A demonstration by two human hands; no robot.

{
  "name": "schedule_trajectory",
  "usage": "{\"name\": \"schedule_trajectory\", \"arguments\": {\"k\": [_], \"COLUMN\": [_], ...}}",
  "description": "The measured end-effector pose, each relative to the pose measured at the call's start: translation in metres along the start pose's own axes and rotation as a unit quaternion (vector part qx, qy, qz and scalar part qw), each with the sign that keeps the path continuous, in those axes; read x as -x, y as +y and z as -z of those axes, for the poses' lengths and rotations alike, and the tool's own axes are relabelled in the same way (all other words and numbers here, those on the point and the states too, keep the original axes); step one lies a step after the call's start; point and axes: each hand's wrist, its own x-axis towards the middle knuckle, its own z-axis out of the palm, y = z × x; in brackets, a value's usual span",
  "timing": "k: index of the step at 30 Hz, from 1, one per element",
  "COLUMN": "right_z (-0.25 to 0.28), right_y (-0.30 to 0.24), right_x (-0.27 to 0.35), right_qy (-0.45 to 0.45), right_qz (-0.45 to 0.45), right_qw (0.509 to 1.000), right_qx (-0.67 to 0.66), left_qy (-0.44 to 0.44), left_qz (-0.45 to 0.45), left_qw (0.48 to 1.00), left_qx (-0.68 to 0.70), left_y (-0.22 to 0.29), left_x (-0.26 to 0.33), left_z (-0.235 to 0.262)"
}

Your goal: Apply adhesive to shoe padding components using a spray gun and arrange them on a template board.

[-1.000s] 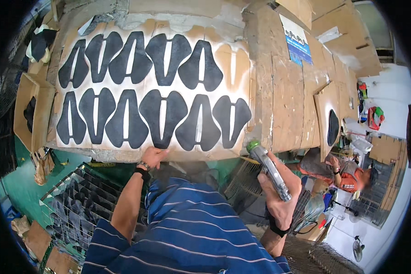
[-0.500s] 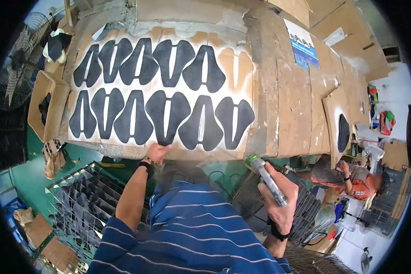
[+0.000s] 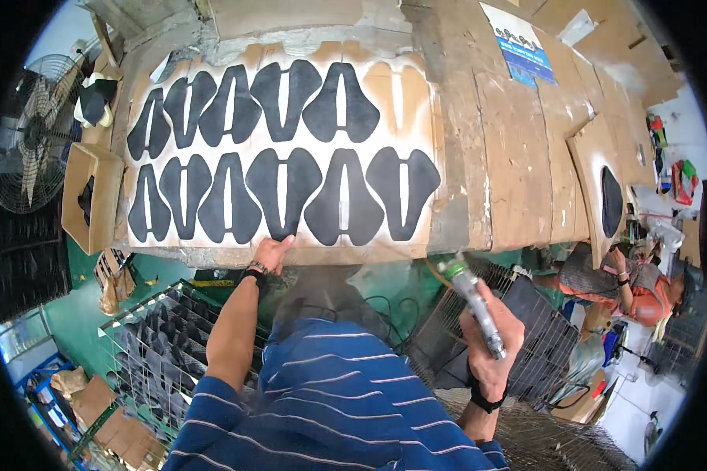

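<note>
My right hand (image 3: 495, 328) is closed around a spray gun (image 3: 476, 306) with a grey cylindrical body and a green collar. Its head points toward the table's front edge, below the right end of the lower row. Two rows of black saddle-shaped pads (image 3: 344, 206) with a central slot lie flat on a cardboard sheet (image 3: 436, 169) coated white around them. My left hand (image 3: 272, 255) is at the sheet's front edge, fingers curled and the thumb touching the lower tip of a middle pad (image 3: 283, 188). What its fingers grip underneath is hidden.
On the left stand a fan (image 3: 35, 129) and a cardboard box (image 3: 102, 200). Wire racks (image 3: 116, 323) holding dark pieces flank me below the table. A cardboard board (image 3: 587, 177) with a black pad leans at right. Another person (image 3: 648, 306) is farther right. Hoses lie on the green floor.
The whole view has shifted slightly. My right hand and the spray gun have moved a little to the right and down. My left hand stays on the same pad's tip.
</note>
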Motion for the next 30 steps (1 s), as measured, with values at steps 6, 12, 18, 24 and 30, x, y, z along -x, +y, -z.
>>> {"name": "schedule_trajectory", "arguments": {"k": [6, 12, 18, 24, 30], "right_z": [0.005, 0.002, -0.009, -0.032, -0.068], "right_y": [0.008, -0.002, -0.014, -0.036, -0.087], "right_x": [0.012, 0.022, 0.03, 0.038, 0.025], "right_qy": [-0.001, 0.009, 0.043, 0.106, 0.067], "right_qz": [-0.02, -0.069, -0.091, -0.134, -0.115], "right_qw": [0.999, 0.998, 0.995, 0.985, 0.991], "right_qx": [-0.027, -0.007, 0.001, 0.013, 0.007], "left_qy": [0.003, -0.01, -0.027, -0.133, -0.288], "left_qz": [-0.006, -0.01, -0.002, -0.042, -0.045], "left_qw": [1.0, 1.0, 0.999, 0.99, 0.956], "left_qx": [-0.013, -0.008, -0.017, 0.004, 0.039], "left_y": [-0.006, -0.012, -0.007, -0.011, -0.028], "left_x": [-0.004, -0.006, -0.002, -0.005, -0.007], "left_z": [0.002, 0.003, 0.005, 0.014, 0.046]}}
